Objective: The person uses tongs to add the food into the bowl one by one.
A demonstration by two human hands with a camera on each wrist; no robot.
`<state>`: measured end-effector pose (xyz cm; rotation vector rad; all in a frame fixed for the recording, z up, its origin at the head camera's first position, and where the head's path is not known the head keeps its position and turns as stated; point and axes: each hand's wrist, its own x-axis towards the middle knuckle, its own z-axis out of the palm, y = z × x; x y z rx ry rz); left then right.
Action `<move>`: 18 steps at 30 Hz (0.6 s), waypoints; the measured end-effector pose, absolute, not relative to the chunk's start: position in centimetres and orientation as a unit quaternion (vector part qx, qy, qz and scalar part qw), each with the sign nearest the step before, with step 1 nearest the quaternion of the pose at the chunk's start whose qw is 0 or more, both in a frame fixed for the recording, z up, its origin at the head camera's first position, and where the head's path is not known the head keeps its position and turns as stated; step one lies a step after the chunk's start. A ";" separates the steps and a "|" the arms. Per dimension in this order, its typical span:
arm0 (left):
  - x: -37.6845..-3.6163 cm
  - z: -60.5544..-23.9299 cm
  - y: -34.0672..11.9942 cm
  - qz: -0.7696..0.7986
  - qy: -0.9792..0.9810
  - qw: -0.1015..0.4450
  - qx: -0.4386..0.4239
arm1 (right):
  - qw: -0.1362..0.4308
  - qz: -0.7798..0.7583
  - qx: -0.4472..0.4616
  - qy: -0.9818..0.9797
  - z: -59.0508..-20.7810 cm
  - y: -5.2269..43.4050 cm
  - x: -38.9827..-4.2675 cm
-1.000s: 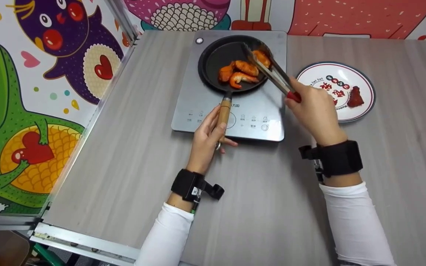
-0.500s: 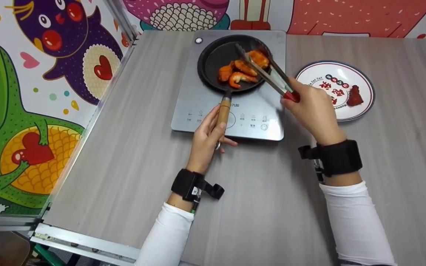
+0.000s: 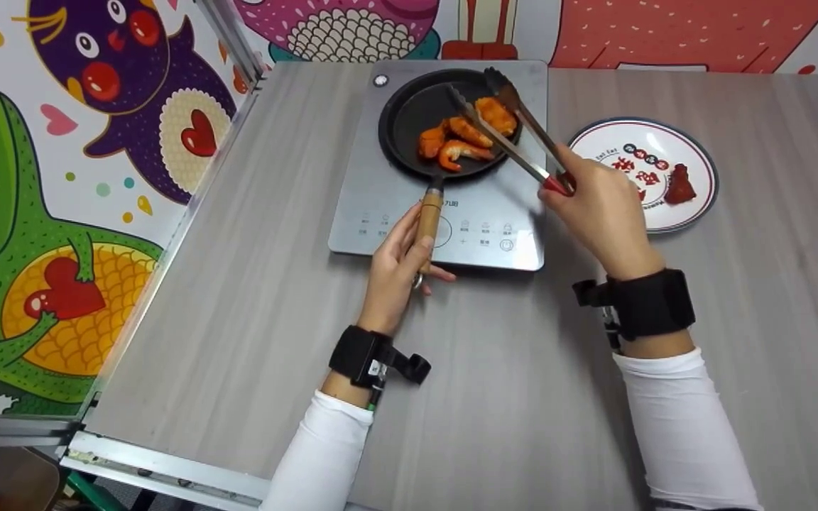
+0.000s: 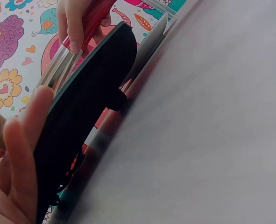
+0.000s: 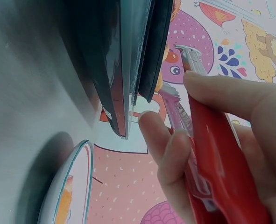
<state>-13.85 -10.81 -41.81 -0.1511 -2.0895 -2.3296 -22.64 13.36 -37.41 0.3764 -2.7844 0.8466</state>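
While the left hand (image 3: 400, 264) grips the wooden handle (image 3: 429, 216) of a black frying pan (image 3: 415, 113) on the induction cooktop (image 3: 380, 206), the right hand (image 3: 602, 213) clasps red-handled tongs (image 3: 515, 135), arms spread around an orange chicken piece (image 3: 495, 113) in the pan. Beside it lie more pieces and a shrimp (image 3: 460, 150); a printed plate (image 3: 700, 152) with one red morsel (image 3: 680, 186) sits right of the cooktop on the grey table (image 3: 522, 397).

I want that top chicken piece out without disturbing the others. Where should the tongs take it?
Judging by its pose, grip the chicken piece across its short width, coming from the right, where the tongs already straddle it. Its left side crowds the other pieces in the pan.
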 end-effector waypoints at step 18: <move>-13.8 -41.6 -10.8 -0.740 -0.671 0.006 -0.050 | 0.089 0.293 0.131 -0.943 -37.4 13.3 -22.7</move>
